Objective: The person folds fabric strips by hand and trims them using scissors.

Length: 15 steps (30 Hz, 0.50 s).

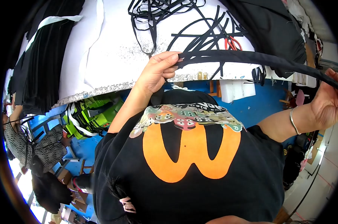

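Nearest, at six o'clock, was a black shirt (191,194) with an orange print. Beyond it, the left hand (159,71), at twelve, pinched one end of a black band (247,57) – the right hand (327,99), at three, was closed around its far stretch. The band spanned the air between them. Farther off, red-handled scissors (233,42) lay at one o'clock on the worktop (113,48) – beside loose black strips (194,35).
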### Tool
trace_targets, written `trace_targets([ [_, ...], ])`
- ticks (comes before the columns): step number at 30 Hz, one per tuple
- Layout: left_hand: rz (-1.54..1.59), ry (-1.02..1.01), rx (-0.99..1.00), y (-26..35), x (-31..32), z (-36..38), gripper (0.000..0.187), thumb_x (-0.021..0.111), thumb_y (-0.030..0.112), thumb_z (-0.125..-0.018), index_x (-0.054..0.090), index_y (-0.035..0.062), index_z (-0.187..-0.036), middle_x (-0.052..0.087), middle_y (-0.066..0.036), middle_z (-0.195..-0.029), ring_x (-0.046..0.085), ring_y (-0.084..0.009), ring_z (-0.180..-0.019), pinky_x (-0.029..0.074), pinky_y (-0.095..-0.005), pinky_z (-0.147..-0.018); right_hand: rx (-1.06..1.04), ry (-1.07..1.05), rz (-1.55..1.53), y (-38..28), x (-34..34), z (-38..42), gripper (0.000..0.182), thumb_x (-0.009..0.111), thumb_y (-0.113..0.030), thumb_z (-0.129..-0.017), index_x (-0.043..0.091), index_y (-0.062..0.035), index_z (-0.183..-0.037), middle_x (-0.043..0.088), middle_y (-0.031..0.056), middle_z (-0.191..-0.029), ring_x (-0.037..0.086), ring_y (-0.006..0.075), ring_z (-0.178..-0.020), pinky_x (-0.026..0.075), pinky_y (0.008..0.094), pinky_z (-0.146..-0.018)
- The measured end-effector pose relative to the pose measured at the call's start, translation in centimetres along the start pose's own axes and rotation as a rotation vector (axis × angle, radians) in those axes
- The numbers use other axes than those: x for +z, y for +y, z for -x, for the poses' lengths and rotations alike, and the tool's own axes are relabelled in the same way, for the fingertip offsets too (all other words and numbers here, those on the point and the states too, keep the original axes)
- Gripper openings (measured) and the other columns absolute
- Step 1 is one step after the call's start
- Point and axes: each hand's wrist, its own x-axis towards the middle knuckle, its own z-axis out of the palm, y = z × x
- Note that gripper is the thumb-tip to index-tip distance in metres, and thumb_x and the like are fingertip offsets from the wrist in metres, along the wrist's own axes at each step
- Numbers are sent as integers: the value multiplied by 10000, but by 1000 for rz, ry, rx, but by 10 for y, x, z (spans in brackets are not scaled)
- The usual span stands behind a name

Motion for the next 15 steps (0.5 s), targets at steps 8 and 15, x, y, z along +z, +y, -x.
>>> trace_targets([
  [8, -346, 149, -40, 3, 18, 6, 226, 659, 132, -860, 646, -21, -1026, 631, -9, -817, 368, -12, -551, 270, -160, -467, -34, -37, -42, 0, -2, -9, 273, 557, -78, -828, 526, 179, -913, 541, 386, -970, 515, 467, -1039, 301, 608, -1010],
  [15, -502, -27, -138, 5, 22, 14, 188, 578, 187, -909, 634, 16, -963, 565, 39, -736, 381, -25, -595, 304, -166, -542, -50, -26, -19, 2, -14, -29, 261, 570, -65, -807, 526, 176, -899, 547, 360, -916, 535, 434, -1000, 320, 599, -988],
])
